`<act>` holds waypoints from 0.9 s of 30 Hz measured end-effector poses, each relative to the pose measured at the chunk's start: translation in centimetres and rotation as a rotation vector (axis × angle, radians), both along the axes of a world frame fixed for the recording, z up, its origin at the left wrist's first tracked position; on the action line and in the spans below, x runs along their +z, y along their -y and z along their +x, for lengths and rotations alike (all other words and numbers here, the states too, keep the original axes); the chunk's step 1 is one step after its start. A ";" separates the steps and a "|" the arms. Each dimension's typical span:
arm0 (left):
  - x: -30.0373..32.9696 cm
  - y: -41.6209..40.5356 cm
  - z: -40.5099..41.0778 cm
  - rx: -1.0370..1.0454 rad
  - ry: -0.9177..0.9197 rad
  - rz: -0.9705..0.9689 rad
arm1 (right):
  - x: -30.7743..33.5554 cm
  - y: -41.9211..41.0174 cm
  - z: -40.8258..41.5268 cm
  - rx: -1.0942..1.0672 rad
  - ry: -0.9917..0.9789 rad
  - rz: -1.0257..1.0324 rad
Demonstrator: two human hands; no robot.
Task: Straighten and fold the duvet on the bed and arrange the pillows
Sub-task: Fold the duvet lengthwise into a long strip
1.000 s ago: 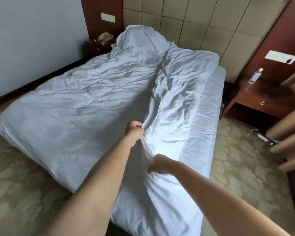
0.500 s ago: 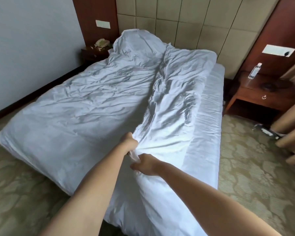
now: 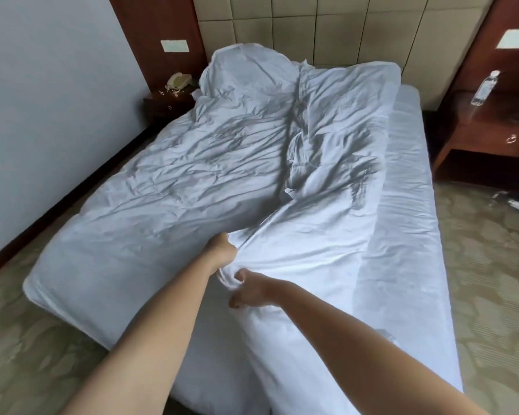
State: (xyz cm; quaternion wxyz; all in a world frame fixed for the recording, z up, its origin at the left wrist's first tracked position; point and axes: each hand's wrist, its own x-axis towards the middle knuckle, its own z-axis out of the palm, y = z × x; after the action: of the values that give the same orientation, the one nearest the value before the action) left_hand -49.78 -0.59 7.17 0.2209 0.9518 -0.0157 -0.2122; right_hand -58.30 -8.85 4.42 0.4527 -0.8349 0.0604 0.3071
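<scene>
One crumpled white cotton duvet (image 3: 210,175) is lying across one white-sheeted bed (image 3: 408,223), its far end heaped against the padded beige headboard (image 3: 342,34). Two bare arms are reaching forward. The left hand (image 3: 222,250) is making a fisted grip, clamped on a gathered fold of the duvet; the right hand (image 3: 249,290), just beside and nearer the camera, is curling its fingers (image 3: 237,304) into the same bunched cloth. Beyond the grips the duvet is running in one long central ridge. Far left of the grips, one beige telephone (image 3: 179,80) is sitting on a dark wooden nightstand (image 3: 165,104); far right, one clear plastic bottle (image 3: 484,88) is standing on a reddish wooden tabletop (image 3: 498,115).
</scene>
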 end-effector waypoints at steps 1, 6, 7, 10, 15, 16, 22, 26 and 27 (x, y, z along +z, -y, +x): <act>-0.1 -0.6 0.4 -0.021 -0.015 0.001 | -0.1 -0.7 0.5 -0.012 -0.021 0.010; 1.2 -2.5 2.0 -0.188 -0.048 -0.018 | 0.1 -4.1 2.3 -0.139 -0.020 0.027; 1.6 -3.1 2.1 -0.234 -0.057 -0.021 | 0.6 -4.9 2.1 -0.175 -0.025 0.008; 3.4 -5.1 1.8 -0.412 -0.009 -0.077 | 2.1 -7.9 1.3 -0.315 -0.006 -0.003; 9.5 -10.4 2.1 -0.573 0.156 -0.281 | 7.0 -16.1 0.1 -0.698 0.191 0.018; 10.7 -11.8 2.6 -0.557 0.216 -0.345 | 8.1 -17.8 0.3 -0.754 0.241 0.062; 3.5 -23.6 5.4 -0.272 0.075 -0.358 | 6.5 -28.3 0.0 -0.405 0.018 -0.296; -4.0 -29.0 3.7 -0.144 -0.371 -0.356 | 1.7 -33.9 -0.7 -0.273 -0.132 -0.296; -5.1 -29.9 3.0 -0.178 -0.455 -0.326 | 1.1 -35.0 -0.9 -0.303 -0.126 -0.280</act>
State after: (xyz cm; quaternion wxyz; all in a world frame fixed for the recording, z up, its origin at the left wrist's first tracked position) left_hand -46.82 29.32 2.10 0.3492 0.8267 -0.0831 -0.4333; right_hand -59.22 26.14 5.50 0.3685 -0.8502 0.2555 0.2757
